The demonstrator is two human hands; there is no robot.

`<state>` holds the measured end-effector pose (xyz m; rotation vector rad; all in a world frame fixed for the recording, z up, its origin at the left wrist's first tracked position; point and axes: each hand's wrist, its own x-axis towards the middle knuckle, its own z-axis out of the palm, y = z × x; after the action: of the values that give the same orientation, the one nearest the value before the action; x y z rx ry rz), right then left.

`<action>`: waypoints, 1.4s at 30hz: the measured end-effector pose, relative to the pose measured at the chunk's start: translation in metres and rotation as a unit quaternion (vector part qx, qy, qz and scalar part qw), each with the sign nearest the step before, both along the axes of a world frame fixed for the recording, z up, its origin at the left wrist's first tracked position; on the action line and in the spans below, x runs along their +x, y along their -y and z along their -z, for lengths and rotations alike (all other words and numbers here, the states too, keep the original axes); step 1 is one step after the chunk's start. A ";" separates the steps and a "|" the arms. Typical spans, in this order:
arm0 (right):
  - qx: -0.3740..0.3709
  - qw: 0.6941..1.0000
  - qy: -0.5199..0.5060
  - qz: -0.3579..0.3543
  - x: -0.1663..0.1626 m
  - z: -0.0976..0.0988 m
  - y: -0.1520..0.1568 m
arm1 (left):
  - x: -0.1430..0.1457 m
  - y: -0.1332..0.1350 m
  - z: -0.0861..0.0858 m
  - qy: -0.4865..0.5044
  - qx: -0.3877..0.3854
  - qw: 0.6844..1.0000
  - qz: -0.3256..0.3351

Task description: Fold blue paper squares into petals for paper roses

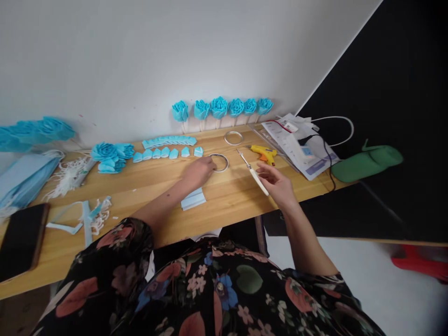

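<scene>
My left hand (199, 173) has its fingers bent and closed at the left edge of a thin silvery ring (227, 163), which lies flat on the wooden table. Beside that wrist lies a folded pale-blue piece of mask fabric (193, 199). My right hand (280, 187) holds a slim tool with a white handle (259, 181) and a thin metal end, pointing away to the left; its exact kind is unclear. A second ring (233, 137) lies farther back. Near the right fingers is a yellow glue gun (263, 153). Folded blue petals (165, 152) form rows left of the rings.
Several blue flowers on sticks (219, 108) lean along the wall. Blue flower heads (111, 156), masks (24, 179), white ear loops (72, 175) and a phone (23, 241) are on the left. Papers (297, 147) with cables and a green pouch (367, 163) lie right.
</scene>
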<state>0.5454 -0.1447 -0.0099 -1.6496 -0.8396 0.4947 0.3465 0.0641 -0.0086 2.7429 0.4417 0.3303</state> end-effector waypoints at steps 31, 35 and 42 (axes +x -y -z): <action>-0.140 0.837 0.413 -0.331 -0.109 -0.014 -0.094 | -0.087 -0.005 -0.007 0.149 -0.366 0.904 -0.164; -0.156 0.850 0.363 -0.347 -0.110 -0.013 -0.103 | -0.091 -0.003 0.002 0.156 -0.378 0.897 -0.170; -0.145 0.907 0.209 -0.335 -0.094 -0.019 -0.111 | -0.092 0.004 -0.006 0.143 -0.381 0.904 -0.130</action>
<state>0.4513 -0.0339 0.0092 -1.7398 -1.7503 0.7770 0.2542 0.0602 -0.0030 1.8425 0.6836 0.4920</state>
